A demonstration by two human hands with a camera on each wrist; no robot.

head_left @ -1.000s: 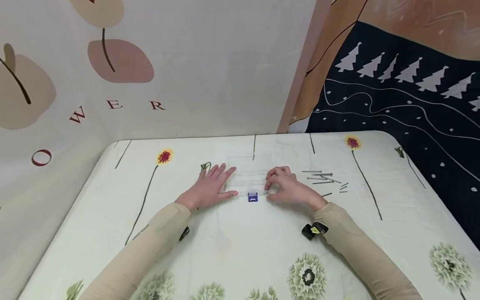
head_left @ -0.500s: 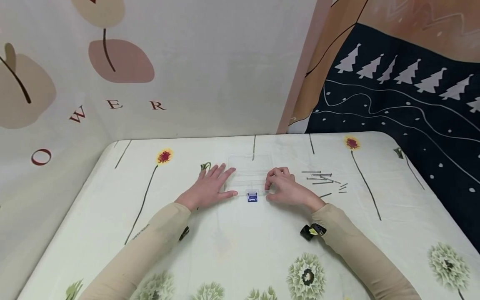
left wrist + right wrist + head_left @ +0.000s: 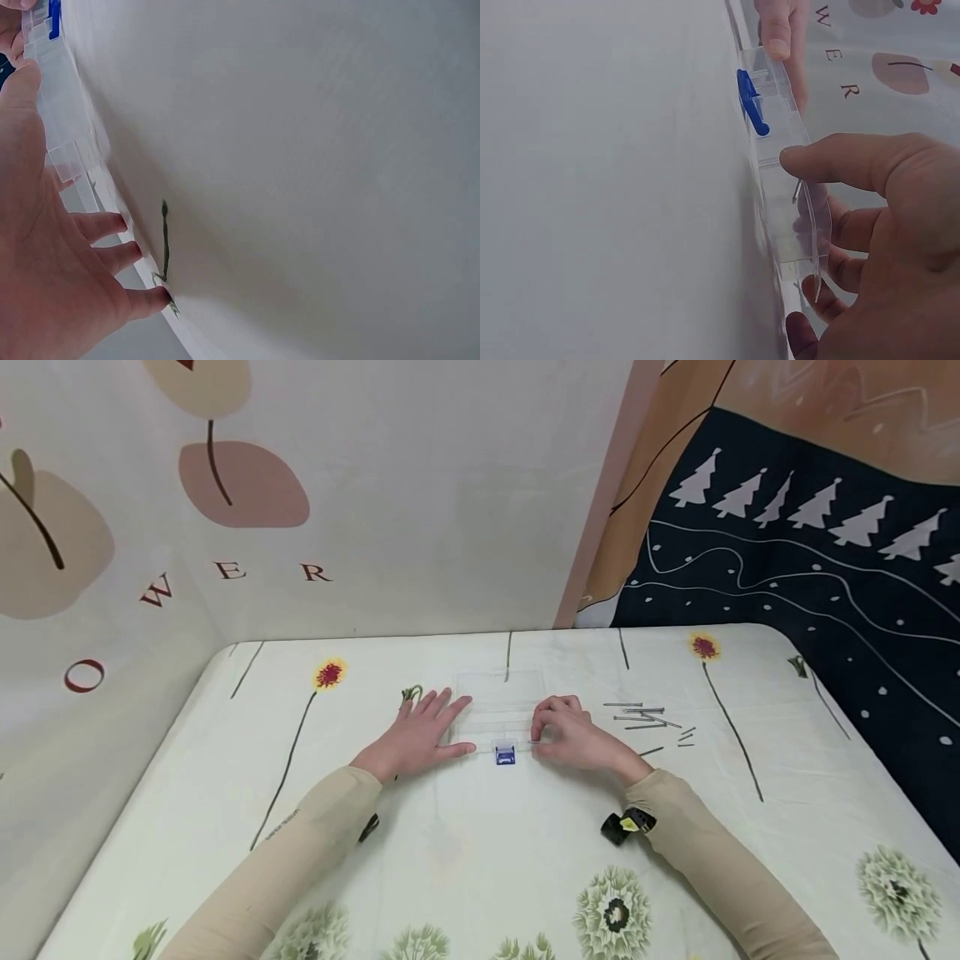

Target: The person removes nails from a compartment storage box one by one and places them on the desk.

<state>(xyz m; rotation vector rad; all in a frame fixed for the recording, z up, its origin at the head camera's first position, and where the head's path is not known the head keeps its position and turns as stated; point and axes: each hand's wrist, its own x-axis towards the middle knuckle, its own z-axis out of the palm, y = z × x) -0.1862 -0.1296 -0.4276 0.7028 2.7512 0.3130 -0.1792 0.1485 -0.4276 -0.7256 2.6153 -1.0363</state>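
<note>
A clear plastic box (image 3: 480, 727) with compartments and a blue latch (image 3: 506, 753) lies on the table, its clear lid (image 3: 498, 683) folded back. My left hand (image 3: 425, 735) lies spread at the box's left side, fingers straight, thumb by the front left corner; the left wrist view shows the thumb (image 3: 21, 82) against the box. At the front right corner, my right hand (image 3: 570, 732) has its fingers curled. In the right wrist view, a small nail (image 3: 796, 192) shows between thumb and fingers, partly seen through the clear wall; the pinch itself is partly hidden.
Several long nails (image 3: 643, 713) lie right of my right hand, with a few short ones (image 3: 686, 737) beyond them. A single nail (image 3: 651, 751) lies closer to the wrist. The table (image 3: 465, 860) has a flower-printed white cloth; curtains hang behind it.
The right thumb and fingers have shifted very slightly at the box's front right corner. My left hand and the box stay in place.
</note>
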